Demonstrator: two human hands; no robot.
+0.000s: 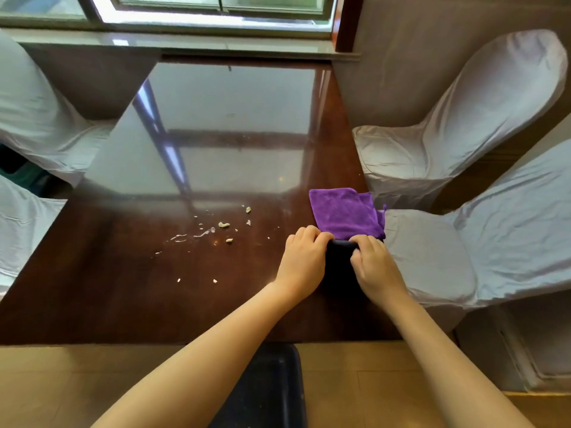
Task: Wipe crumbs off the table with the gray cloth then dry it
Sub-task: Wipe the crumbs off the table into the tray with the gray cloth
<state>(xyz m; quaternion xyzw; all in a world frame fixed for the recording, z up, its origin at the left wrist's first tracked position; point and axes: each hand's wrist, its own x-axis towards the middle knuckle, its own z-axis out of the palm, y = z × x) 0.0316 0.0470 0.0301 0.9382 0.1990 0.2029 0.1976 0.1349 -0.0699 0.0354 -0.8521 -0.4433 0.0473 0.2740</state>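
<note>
A dark gray cloth (338,267) lies near the right edge of the glossy dark wooden table (123,288). My left hand (304,257) grips its far left corner and my right hand (375,267) grips its far right corner; most of the cloth shows between the two hands. A purple cloth (346,213) lies just beyond it, touching its far edge. Pale crumbs (224,224) and a small wet smear (204,233) are scattered to the left of my hands, near the table's middle.
White-covered chairs stand on the right (463,125) (494,242) and on the left (34,118). A dark bin (272,387) stands on the floor under the table's near edge, between my forearms. A window sill (185,44) runs beyond the table's far end.
</note>
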